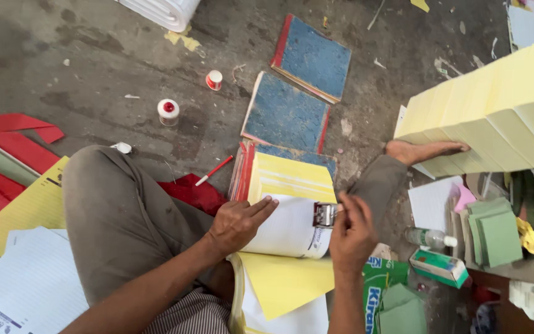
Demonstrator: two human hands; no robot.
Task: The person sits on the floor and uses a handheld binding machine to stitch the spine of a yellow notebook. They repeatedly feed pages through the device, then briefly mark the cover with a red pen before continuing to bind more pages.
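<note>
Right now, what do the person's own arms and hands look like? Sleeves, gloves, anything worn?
Both forearms are bare: no sleeves reach them, no gloves. The left hand and right hand show no rings, watch or bands that I can make out. Near the left elbow a striped garment shows. Grey trousers cover the legs; the foot is bare.

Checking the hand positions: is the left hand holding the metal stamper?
No, the left hand lies flat on the white sheet; the right hand holds the metal stamper.
</note>
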